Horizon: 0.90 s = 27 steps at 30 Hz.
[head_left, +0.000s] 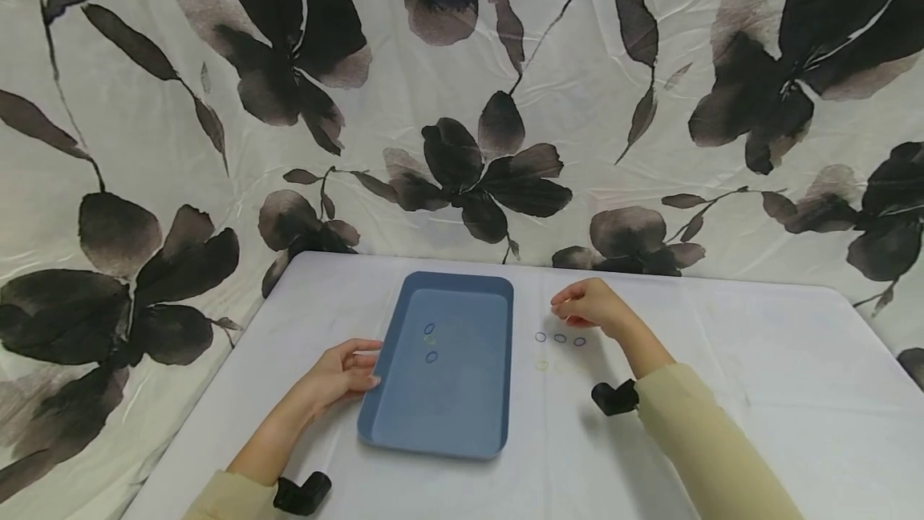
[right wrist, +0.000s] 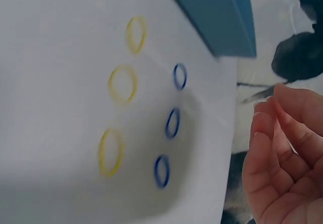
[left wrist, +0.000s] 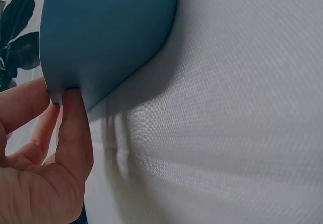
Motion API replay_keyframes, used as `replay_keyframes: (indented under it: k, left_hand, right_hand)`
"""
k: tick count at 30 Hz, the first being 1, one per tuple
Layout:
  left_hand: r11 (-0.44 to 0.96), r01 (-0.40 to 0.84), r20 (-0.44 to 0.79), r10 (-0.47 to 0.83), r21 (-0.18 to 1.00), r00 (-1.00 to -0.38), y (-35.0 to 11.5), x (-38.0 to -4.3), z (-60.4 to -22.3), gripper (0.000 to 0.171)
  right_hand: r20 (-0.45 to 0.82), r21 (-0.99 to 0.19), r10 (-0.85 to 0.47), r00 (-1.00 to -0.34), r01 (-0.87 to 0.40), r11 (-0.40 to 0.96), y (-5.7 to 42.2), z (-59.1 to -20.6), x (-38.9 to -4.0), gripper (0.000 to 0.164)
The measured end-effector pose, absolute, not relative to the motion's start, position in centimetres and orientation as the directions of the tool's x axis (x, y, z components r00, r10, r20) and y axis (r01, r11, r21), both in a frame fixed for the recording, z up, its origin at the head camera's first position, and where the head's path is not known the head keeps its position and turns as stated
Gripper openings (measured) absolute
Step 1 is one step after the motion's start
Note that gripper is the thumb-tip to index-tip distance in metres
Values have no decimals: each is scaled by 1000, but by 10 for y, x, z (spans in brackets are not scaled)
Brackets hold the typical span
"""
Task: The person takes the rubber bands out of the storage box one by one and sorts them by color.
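Observation:
My left hand [head_left: 339,374] grips the left rim of a blue rectangular tray [head_left: 440,416]; in the left wrist view, thumb and fingers pinch the tray wall [left wrist: 108,37]. Inside the tray lie two thin blue rings [head_left: 431,357] and a faint yellow ring [head_left: 430,339]. To the tray's right, my right hand [head_left: 593,305] hovers above the table with loosely curled fingers; nothing shows between its fingertips. Below it, three small blue rings [right wrist: 172,123] lie in a row. Beside that row are three yellow rings [right wrist: 122,84], fainter in the head view.
A white cloth covers the table [head_left: 780,392]. Behind it hangs a white curtain with dark flowers [head_left: 462,175]. Black devices stick out at both wrists, one by the left sleeve [head_left: 303,494] and one by the right sleeve [head_left: 615,398].

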<state>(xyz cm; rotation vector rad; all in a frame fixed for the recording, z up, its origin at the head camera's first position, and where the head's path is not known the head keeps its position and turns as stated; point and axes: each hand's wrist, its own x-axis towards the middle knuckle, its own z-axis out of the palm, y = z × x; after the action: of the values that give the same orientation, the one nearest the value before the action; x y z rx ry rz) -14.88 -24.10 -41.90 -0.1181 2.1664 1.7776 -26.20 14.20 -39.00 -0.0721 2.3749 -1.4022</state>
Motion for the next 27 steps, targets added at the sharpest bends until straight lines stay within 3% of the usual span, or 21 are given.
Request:
replay_keyframes:
  k: [12, 27]
  left_hand:
    - [198, -267, -298, 153, 943, -942, -245, -152, -421, 61]
    - [208, -272, -305, 149, 940, -941, -244, -151, -422, 61]
  right_hand:
    - [-263, -894, -375, -889, 79, 440, 80, -376, -265, 24]
    - [-223, -891, -461, -859, -11, 453, 14, -404, -244, 19]
